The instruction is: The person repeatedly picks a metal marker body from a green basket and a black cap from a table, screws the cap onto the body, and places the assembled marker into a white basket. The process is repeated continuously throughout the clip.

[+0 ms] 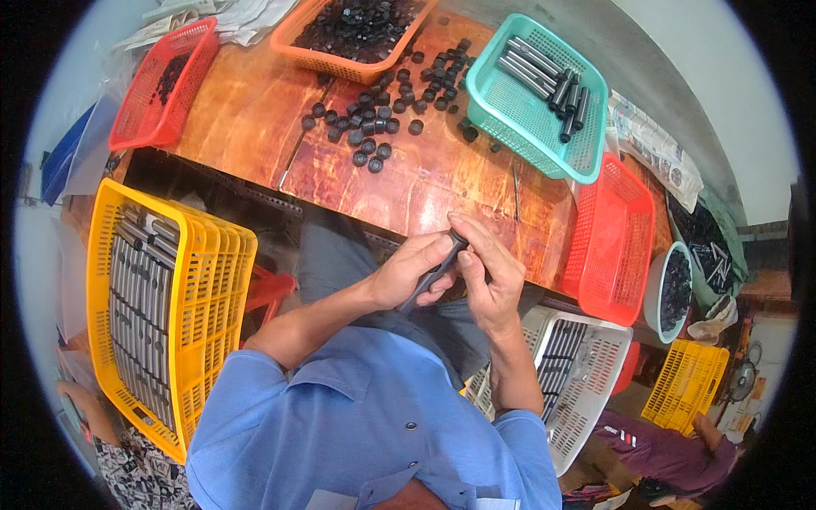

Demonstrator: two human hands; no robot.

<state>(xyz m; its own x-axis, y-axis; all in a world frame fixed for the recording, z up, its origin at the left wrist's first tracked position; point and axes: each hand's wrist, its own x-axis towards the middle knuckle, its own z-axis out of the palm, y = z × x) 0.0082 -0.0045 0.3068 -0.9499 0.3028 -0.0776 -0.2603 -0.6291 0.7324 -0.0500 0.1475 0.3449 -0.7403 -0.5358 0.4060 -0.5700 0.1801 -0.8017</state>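
Note:
Above my lap, at the table's near edge, my left hand (pixel 417 265) is wrapped round a dark grey tube (pixel 431 280). The tube slants, with its upper end toward the table. My right hand (pixel 488 270) closes over that upper end, its fingers bent round the tip. Whatever sits under those fingers is hidden. Many small black round caps (pixel 367 127) lie scattered on the wooden table (pixel 408 191) beyond my hands. In the teal basket (pixel 501 106) at the far right rest several dark tubes (pixel 544 72), some with black ends.
An orange basket (pixel 340 66) of black parts and a red basket (pixel 144 127) stand at the back left. Another red basket (pixel 608 255) is at the right edge. A yellow crate (pixel 212 289) and a white crate (pixel 595 391) hold tubes beside me. Other people sit nearby.

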